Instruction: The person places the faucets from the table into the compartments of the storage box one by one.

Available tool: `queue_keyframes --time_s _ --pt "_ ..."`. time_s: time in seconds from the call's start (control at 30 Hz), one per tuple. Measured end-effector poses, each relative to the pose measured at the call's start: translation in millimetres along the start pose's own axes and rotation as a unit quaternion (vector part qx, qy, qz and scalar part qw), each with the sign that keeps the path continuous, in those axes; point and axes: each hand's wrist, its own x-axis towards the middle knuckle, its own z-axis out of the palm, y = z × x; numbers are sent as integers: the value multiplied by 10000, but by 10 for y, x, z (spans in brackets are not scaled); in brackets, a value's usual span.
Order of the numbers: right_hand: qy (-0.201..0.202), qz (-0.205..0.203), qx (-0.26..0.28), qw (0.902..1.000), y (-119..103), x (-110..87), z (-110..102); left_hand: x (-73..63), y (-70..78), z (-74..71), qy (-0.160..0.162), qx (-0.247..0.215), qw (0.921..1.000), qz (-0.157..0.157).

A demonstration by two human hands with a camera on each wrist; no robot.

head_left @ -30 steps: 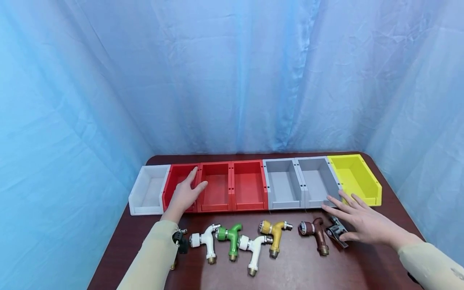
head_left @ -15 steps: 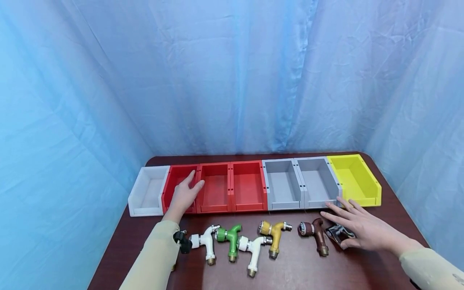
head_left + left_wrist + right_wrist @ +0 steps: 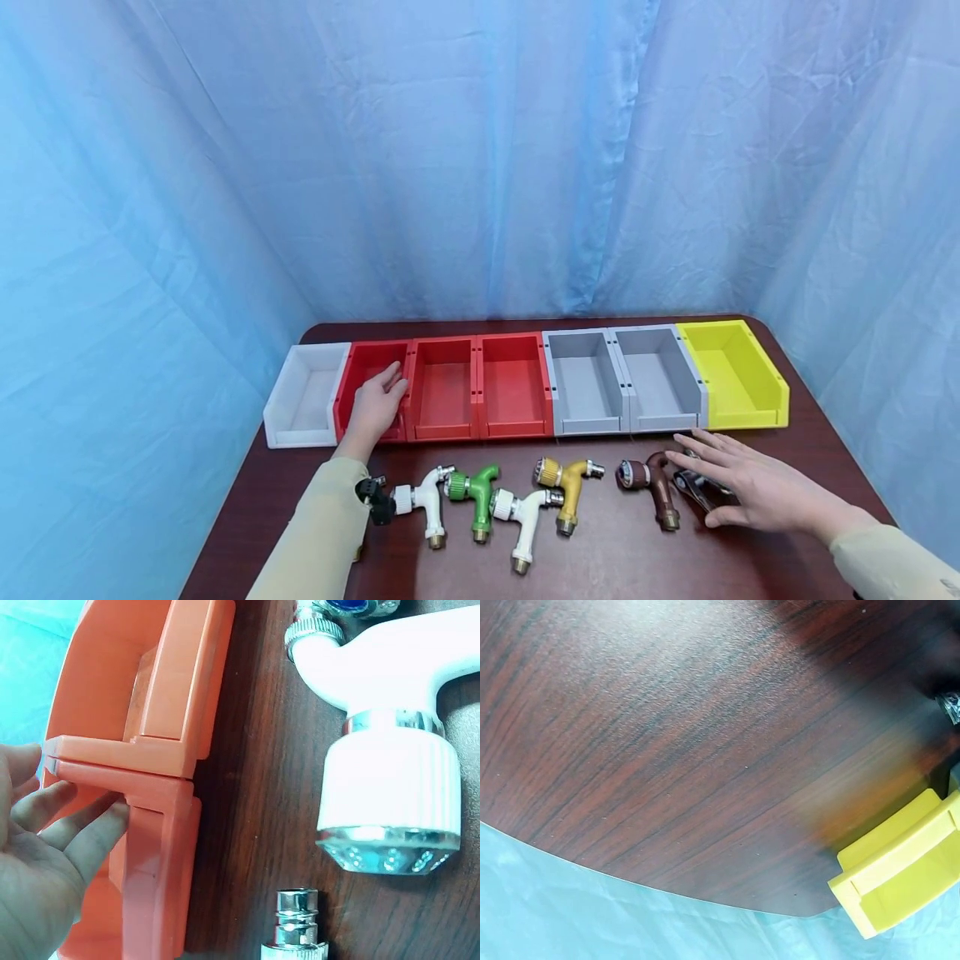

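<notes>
From my head view I see a shiny chrome metal faucet [image 3: 687,485] on the counter's right side, partly hidden beneath the right hand [image 3: 772,492], fingers extended, thumb apart; I can't tell whether they touch. Just left lies a dark-brown faucet with a brass end [image 3: 662,493]. Far left, the left hand [image 3: 375,408] has loosely bent fingers inside the leftmost red plastic bin [image 3: 363,358]. Blue fabric curtains [image 3: 480,167] hang behind.

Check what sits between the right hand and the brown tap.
In the head view, a chrome tap lies there beside the brown tap, partly hidden by the right hand.
</notes>
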Motion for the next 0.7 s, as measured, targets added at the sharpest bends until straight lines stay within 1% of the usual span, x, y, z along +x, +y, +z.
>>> queue_keyframes --time_s 0.2,0.43,0.53,0.7 --pt "-97 124 -13 9999 -20 -46 21 12 -47 -4 -75 -190 9995 -238" --pt "-454 447 -134 9979 -51 -57 21 65 -77 -29 -181 -294 9983 -461" --pt "-544 547 -154 9969 -64 -60 21 83 -85 -34 -218 -354 9978 -514" --pt "-459 563 19 9974 -64 -64 54 71 -97 -29 -237 -522 9966 -591"
